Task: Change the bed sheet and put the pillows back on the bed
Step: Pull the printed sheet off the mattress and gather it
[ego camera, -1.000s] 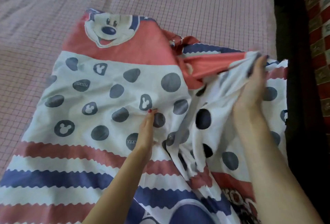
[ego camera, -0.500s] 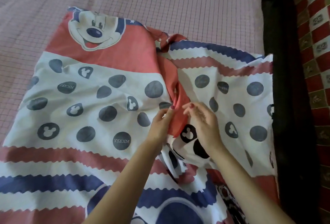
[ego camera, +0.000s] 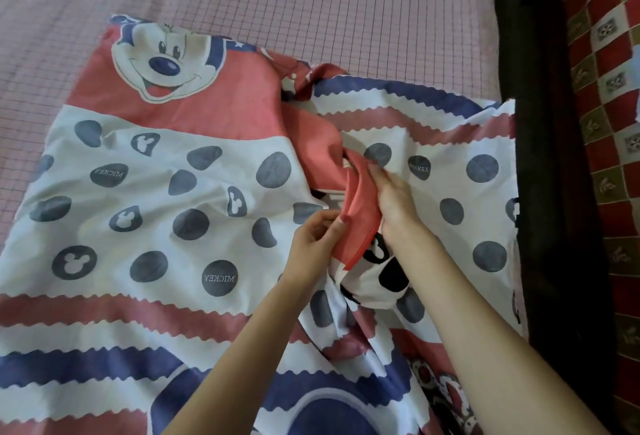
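Note:
A cartoon-mouse bed sheet (ego camera: 156,213) in red, white and navy, with grey dots and zigzag stripes, lies partly spread on the bed, bunched along its middle. My left hand (ego camera: 313,244) pinches the edge of a red fold (ego camera: 360,213) at the centre of the sheet. My right hand (ego camera: 393,195) grips the same red fold from its right side, fingers tucked under the cloth. No pillows are in view.
A pink checked mattress cover (ego camera: 311,1) lies beneath and beyond the sheet. A dark bed frame edge (ego camera: 547,157) runs down the right side. Red and olive patterned floor tiles (ego camera: 606,88) show past it.
My right hand let go of the sheet's raised right part, which now lies flat. Both hands came together at the centre and took hold of the red fold.

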